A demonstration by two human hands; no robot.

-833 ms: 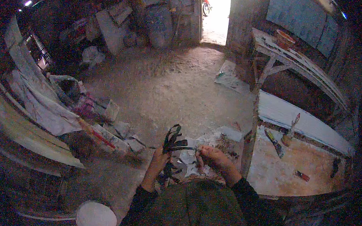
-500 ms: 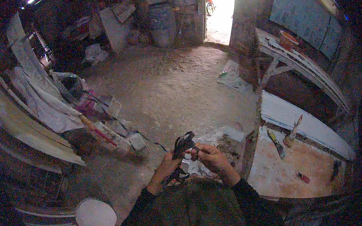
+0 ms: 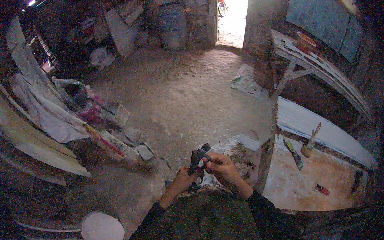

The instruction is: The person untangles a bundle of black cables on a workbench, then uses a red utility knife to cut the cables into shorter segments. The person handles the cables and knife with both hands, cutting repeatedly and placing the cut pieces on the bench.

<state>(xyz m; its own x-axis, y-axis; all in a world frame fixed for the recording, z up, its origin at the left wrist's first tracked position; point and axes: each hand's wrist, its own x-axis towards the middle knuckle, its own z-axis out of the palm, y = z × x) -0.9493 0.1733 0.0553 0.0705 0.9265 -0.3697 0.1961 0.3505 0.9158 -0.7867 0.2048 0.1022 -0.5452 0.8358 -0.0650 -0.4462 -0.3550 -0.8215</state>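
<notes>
Close in front of my body, my left hand (image 3: pixel 183 179) is closed around a black bundle (image 3: pixel 197 159) that looks like straps or a folded strip. Its exact kind is too dim to make out. Dark ends of it hang beside and below the left palm. The fingers of my right hand (image 3: pixel 224 167) pinch the bundle's right side, just above the left hand. Under both hands, pale sheets (image 3: pixel 231 143) with dark stains lie on the floor.
To the right stands a worktable (image 3: pixel 300 189) with a scraper (image 3: pixel 292 152), a paintbrush (image 3: pixel 313 140) and a small red item (image 3: pixel 322 188). A bench (image 3: pixel 327 68) with an orange basin (image 3: pixel 306 41) is beyond. Boards and cloth (image 3: pixel 50 118) line the left; a round white lid (image 3: pixel 102 228) is below.
Both hands have shifted slightly to the right. The black bundle has turned more upright and looks more compact, and my right fingers remain pinched on it.
</notes>
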